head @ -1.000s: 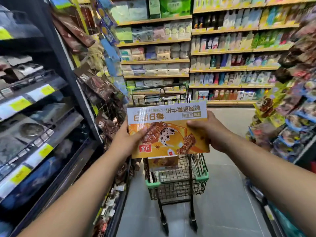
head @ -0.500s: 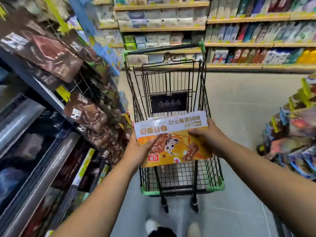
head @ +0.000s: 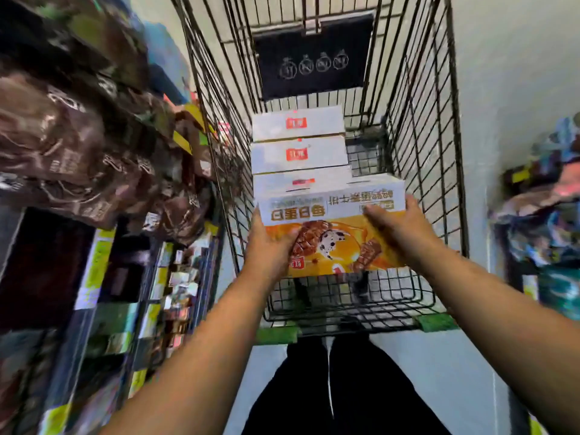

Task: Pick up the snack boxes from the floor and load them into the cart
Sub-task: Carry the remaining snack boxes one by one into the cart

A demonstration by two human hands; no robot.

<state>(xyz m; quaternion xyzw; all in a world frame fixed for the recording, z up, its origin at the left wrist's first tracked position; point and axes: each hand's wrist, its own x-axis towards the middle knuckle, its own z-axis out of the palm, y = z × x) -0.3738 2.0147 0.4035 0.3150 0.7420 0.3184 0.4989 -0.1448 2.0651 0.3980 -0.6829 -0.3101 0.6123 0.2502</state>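
Hands hold one snack box (head: 332, 221) low inside the cart (head: 439, 152), at the centre of the frame, with its printed orange face up and its lettering upside down to the camera. The left hand (head: 270, 249) grips the box's left near corner, thumb laid on the top face and the fingers hidden beneath. The right hand (head: 398, 227) grips the right edge, thumb stretched across the white band of the print, the remaining fingers out of sight under the box. Just beyond it, three boxes (head: 298, 153) lie in a row along the left of the basket, white sides up, each with a small red logo. The held box's far edge overlaps the nearest of them; whether the two touch cannot be told. At the top of the frame a black sign (head: 314, 58) with four round icons hangs on the cart's far wall. Green bumpers (head: 276, 335) cap the near corners of the basket. Black trousers (head: 345, 387) fill the bottom centre, right behind the cart. On the left a shelf (head: 103, 271) with yellow price tags carries brown bags (head: 62, 136), blurred. A rack (head: 546, 215) of colourful packs stands at the right edge, and pale floor (head: 518, 73) shows in the upper right.
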